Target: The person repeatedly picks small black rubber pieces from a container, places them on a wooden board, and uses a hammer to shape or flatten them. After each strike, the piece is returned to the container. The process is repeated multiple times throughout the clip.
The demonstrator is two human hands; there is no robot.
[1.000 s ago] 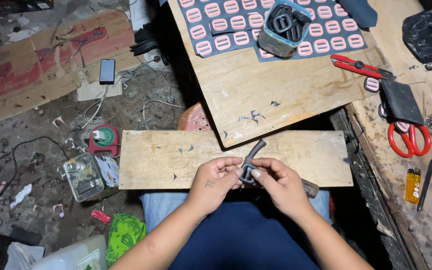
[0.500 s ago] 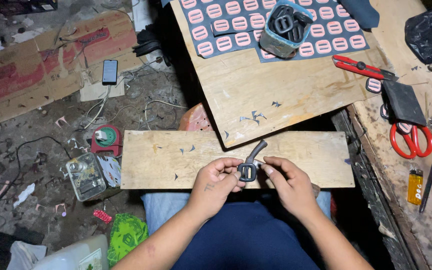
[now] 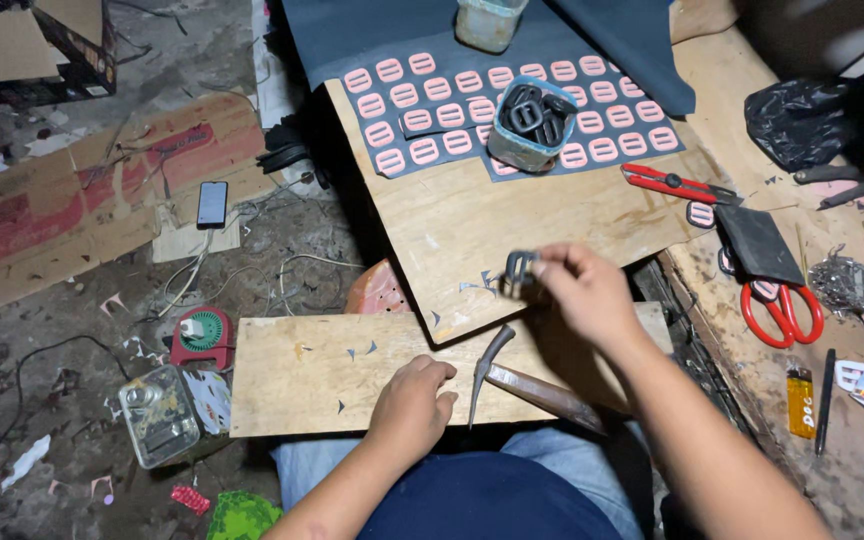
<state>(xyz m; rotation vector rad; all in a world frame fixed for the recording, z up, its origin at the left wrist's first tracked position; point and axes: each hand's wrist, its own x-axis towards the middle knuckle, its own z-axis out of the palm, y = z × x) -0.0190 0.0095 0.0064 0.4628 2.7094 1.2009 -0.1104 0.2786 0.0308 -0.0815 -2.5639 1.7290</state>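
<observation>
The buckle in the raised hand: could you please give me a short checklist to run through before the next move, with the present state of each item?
1. Right hand grips the dark buckle at its fingertips: ok.
2. Buckle clear of the board: ok, it is held above the upper wooden board.
3. Hammer put down and at rest: ok, it lies on the lower plank, beside the left hand.
4. Left hand free: ok, it rests on the plank holding nothing.
5. Tub of dark buckles upright: ok.
6. Buckle undamaged: cannot tell, it is blurred.
</observation>
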